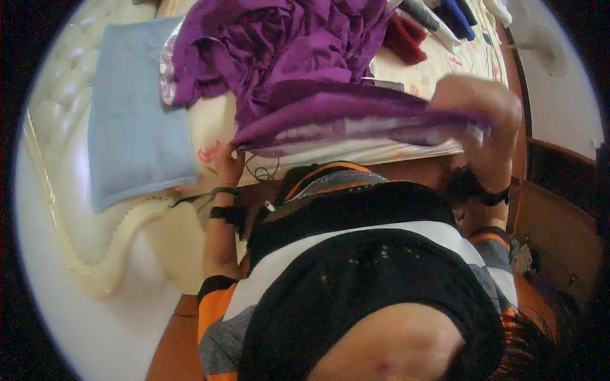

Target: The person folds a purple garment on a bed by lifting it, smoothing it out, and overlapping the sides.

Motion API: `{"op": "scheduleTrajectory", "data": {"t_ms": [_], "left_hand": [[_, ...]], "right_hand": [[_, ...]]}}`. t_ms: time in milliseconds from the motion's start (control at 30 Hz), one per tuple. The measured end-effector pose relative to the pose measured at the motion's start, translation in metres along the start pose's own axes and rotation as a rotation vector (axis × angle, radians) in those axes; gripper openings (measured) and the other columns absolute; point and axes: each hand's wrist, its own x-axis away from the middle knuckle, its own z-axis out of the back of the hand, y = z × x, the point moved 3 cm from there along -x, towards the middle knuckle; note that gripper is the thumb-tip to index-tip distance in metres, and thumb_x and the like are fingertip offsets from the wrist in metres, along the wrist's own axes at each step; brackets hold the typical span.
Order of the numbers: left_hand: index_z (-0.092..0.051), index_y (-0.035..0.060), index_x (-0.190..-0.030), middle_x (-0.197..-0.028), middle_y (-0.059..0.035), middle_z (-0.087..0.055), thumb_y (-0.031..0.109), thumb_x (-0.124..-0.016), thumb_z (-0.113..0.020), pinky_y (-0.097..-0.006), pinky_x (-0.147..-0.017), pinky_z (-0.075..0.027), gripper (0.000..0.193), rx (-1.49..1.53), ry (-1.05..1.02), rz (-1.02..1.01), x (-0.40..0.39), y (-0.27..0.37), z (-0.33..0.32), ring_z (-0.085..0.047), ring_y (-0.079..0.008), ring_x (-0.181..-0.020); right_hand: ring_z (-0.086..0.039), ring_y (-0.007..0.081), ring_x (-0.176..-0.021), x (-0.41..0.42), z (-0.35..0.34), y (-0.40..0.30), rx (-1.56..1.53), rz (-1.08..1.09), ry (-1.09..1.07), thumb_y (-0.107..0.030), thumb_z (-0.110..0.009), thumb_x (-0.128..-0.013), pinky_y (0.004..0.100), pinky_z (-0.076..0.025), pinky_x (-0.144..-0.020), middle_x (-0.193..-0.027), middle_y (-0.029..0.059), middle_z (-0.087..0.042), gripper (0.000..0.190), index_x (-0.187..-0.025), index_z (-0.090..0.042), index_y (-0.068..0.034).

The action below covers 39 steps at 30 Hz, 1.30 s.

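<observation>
A large purple cloth (305, 52) lies rumpled on the bed, and its near edge is stretched between my two hands. My left hand (230, 163) pinches the near left corner of the cloth, just above the bed's edge. At the other end of that edge, my right hand (481, 102) grips the cloth and is blurred by motion. A pale patterned part of the fabric shows along the stretched edge and again at the cloth's far left side. Folds hide much of its shape.
On the left lies a light blue pillow (143, 119), against a pale tufted headboard (57, 95). Several folded garments, including a dark red one (405, 40) and a blue one (455, 21), rest on the flowered bedsheet (441, 62). A thin dark cable (262, 174) hangs near the bed's edge.
</observation>
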Motion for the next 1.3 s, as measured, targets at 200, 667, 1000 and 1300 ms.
{"op": "scheduleTrajectory", "data": {"t_ms": [200,667,1000,1300], "left_hand": [[-0.058,0.0131,-0.087,-0.084,-0.0054,-0.06,0.021,-0.072,-0.06,-0.0403,-0.073,-0.041,0.018,0.275,0.047,0.189,-0.022,0.006,0.006,-0.056,-0.0262,-0.075],[-0.049,-0.001,-0.096,-0.096,-0.0145,-0.053,0.003,-0.062,-0.057,-0.0349,-0.078,-0.04,0.036,0.531,-0.187,0.341,-0.022,0.002,0.007,-0.05,-0.0268,-0.092],[-0.051,0.0015,-0.1,-0.111,-0.0177,-0.046,0.006,-0.061,-0.059,-0.0381,-0.084,-0.038,0.041,0.473,-0.188,0.105,-0.044,0.071,0.029,-0.046,-0.0316,-0.1],[-0.043,0.0003,-0.11,-0.12,-0.018,-0.04,0.005,-0.065,-0.064,-0.0378,-0.091,-0.035,0.05,0.368,0.168,-0.33,-0.102,0.21,0.11,-0.042,-0.0328,-0.109]], "right_hand": [[-0.051,0.0054,-0.067,-0.03,0.017,0.046,-0.196,-0.397,0.275,-0.01,-0.055,-0.078,0.0203,-0.043,-0.06,-0.073,-0.0006,-0.057,0.015,-0.087,-0.059,0.001],[-0.055,0.0064,-0.073,-0.047,0.023,0.054,-0.254,-0.221,0.192,-0.011,-0.06,-0.078,0.0221,-0.045,-0.067,-0.081,0.0031,-0.062,0.018,-0.092,-0.059,0.001],[-0.051,0.003,-0.069,-0.063,-0.018,0.042,-0.535,-0.24,0.013,-0.008,-0.062,-0.075,0.0191,-0.043,-0.061,-0.074,-0.0007,-0.059,0.016,-0.089,-0.059,0.001],[-0.048,0.003,-0.066,-0.063,-0.039,0.032,-0.52,-0.068,-0.124,-0.005,-0.06,-0.074,0.0207,-0.043,-0.057,-0.068,0.0,-0.057,0.014,-0.085,-0.057,0.002]]}}
